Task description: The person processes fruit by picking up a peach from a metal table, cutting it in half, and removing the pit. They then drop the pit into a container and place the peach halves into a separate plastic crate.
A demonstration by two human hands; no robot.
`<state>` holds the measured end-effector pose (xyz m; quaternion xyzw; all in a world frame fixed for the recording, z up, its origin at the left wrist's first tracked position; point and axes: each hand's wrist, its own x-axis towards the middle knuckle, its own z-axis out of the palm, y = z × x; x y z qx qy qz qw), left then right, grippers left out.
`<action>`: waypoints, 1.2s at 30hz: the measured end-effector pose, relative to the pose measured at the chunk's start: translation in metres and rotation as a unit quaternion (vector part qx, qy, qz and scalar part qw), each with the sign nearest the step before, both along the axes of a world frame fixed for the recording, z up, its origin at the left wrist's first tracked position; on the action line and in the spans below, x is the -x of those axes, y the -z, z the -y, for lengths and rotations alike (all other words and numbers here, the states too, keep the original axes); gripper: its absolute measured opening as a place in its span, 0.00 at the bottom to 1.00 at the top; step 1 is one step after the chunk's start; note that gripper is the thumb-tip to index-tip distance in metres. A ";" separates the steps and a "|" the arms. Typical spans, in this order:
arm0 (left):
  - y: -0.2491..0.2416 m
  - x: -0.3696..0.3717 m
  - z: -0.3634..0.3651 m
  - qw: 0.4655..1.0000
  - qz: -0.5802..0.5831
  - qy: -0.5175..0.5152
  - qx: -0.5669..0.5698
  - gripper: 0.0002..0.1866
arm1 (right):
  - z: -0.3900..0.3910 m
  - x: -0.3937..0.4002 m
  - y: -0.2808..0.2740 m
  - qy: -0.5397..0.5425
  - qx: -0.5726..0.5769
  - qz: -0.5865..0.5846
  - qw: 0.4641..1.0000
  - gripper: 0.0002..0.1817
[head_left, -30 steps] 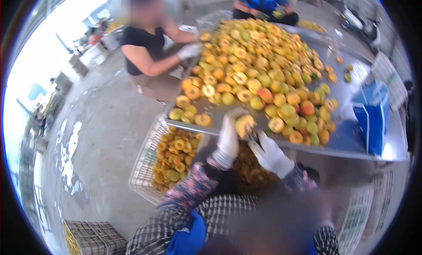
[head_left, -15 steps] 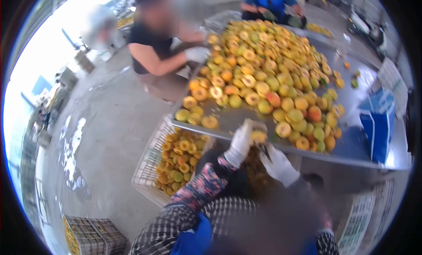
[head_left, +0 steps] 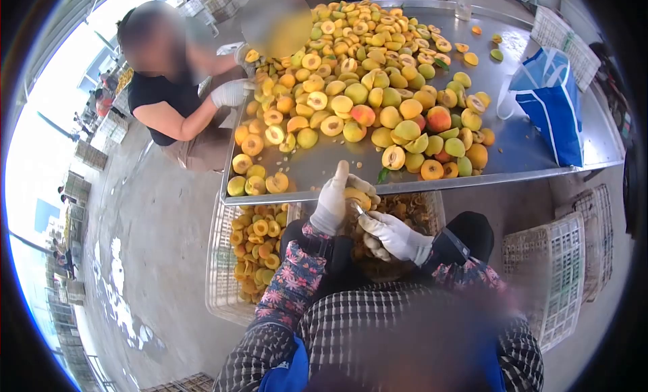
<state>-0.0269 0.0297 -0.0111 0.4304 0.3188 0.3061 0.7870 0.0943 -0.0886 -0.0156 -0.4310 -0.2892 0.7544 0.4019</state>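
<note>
Left hand: ours, cupping a yellow fruit by the table's near edge
Right hand: we grip a metal tool
Tool's long axis: slanting, tip pointing far-left toward the fruit

Bright daylight is bent by a fisheye lens into a circle with black corners; straight edges are curved near the rim, and the bright opening from 9 to 11 o'clock is washed out to white. Pale glare is thrown back by the wet floor patches at 8 o'clock and the metal table toward 3. The central fruit is sharply rendered, while hazy patches are seen around 5 o'clock and between 10 and 12.
</note>
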 end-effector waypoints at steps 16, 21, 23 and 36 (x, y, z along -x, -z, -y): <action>0.001 0.061 -0.006 0.957 -0.131 -0.228 -0.119 0.18 | 0.080 -0.062 0.053 -0.074 -0.127 0.455 0.878 0.21; -0.007 0.152 -0.044 0.505 -0.627 -0.159 -0.572 0.21 | 0.086 -0.060 0.054 -0.140 -0.193 0.567 0.788 0.24; -0.022 0.130 -0.057 0.640 -0.530 -0.132 -0.540 0.23 | 0.080 -0.057 0.063 -0.130 -0.202 0.564 0.790 0.25; 0.035 -0.069 -0.126 0.776 -0.470 0.017 -0.420 0.39 | 0.065 -0.055 0.075 -0.103 -0.164 0.527 0.828 0.28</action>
